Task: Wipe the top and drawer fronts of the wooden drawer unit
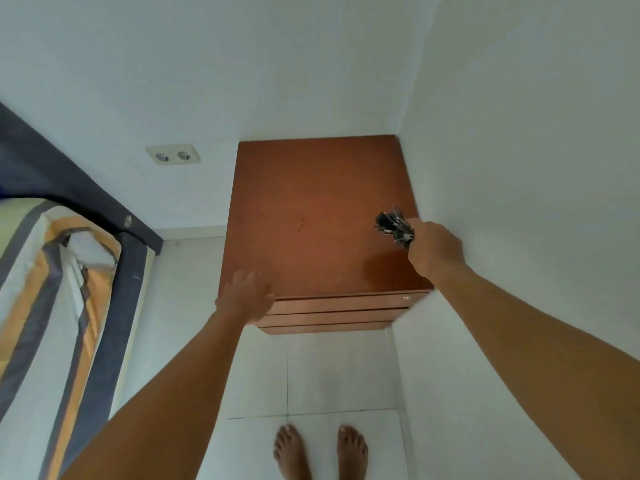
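Observation:
The wooden drawer unit (311, 209) stands in the room's corner, seen from above, its reddish-brown top bare. Three drawer fronts (332, 311) show as thin strips at its near edge. My right hand (434, 251) grips a dark bunched item with pale streaks (394, 226), maybe a cloth or duster, over the top's right side near the wall. My left hand (246, 296) has relaxed fingers and lies at the top's front left corner; touching or hovering, I cannot tell.
White walls close in behind and to the right of the unit. A double wall socket (173, 154) sits left of it. A bed with striped bedding (62, 289) fills the left. My bare feet (320, 452) stand on white floor tiles.

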Demonstrator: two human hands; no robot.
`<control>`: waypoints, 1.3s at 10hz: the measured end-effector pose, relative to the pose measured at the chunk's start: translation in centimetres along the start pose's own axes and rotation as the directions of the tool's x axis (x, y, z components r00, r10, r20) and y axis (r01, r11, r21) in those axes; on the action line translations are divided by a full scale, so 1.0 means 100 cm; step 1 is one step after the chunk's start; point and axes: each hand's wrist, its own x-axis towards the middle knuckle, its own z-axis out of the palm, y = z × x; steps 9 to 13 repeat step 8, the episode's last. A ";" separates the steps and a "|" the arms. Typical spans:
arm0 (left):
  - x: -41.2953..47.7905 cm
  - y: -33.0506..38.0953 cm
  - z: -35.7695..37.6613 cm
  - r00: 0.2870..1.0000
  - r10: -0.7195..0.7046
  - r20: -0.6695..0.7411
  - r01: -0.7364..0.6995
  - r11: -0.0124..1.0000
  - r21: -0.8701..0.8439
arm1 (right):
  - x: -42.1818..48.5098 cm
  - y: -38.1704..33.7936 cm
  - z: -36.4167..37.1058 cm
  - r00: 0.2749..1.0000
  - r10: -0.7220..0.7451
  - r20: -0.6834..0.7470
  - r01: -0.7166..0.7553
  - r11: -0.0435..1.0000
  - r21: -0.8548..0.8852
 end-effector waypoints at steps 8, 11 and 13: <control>0.030 -0.034 0.040 0.994 -0.075 0.077 0.064 0.988 0.138 | 0.000 -0.027 0.084 0.923 0.136 0.359 -0.150 0.989 0.013; 0.030 -0.034 0.040 0.994 -0.075 0.077 0.064 0.988 0.138 | 0.000 -0.027 0.084 0.923 0.136 0.359 -0.150 0.989 0.013; 0.030 -0.034 0.040 0.994 -0.075 0.077 0.064 0.988 0.138 | 0.000 -0.027 0.084 0.923 0.136 0.359 -0.150 0.989 0.013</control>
